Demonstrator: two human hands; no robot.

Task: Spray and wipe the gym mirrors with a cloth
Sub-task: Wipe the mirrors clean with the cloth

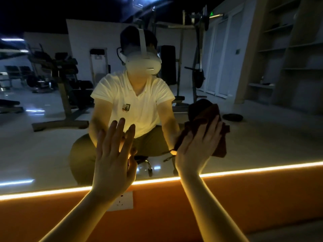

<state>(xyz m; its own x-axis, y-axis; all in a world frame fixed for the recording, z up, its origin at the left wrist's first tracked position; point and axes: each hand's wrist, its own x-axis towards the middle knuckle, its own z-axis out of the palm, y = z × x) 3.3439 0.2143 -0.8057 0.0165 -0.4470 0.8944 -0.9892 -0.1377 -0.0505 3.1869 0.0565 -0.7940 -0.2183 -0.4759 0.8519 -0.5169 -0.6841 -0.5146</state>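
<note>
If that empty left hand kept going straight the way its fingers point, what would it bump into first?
The mirror. The left hand is flat, fingers up and forward, its reflection right behind, so it may already touch the glass; depth is unclear.

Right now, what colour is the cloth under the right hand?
The cloth is dark reddish-brown; the head view shows it, under dim warm light.

I see a glossy, smooth glass mirror, a soft, rumpled fabric cloth and a matt orange wall.
</note>
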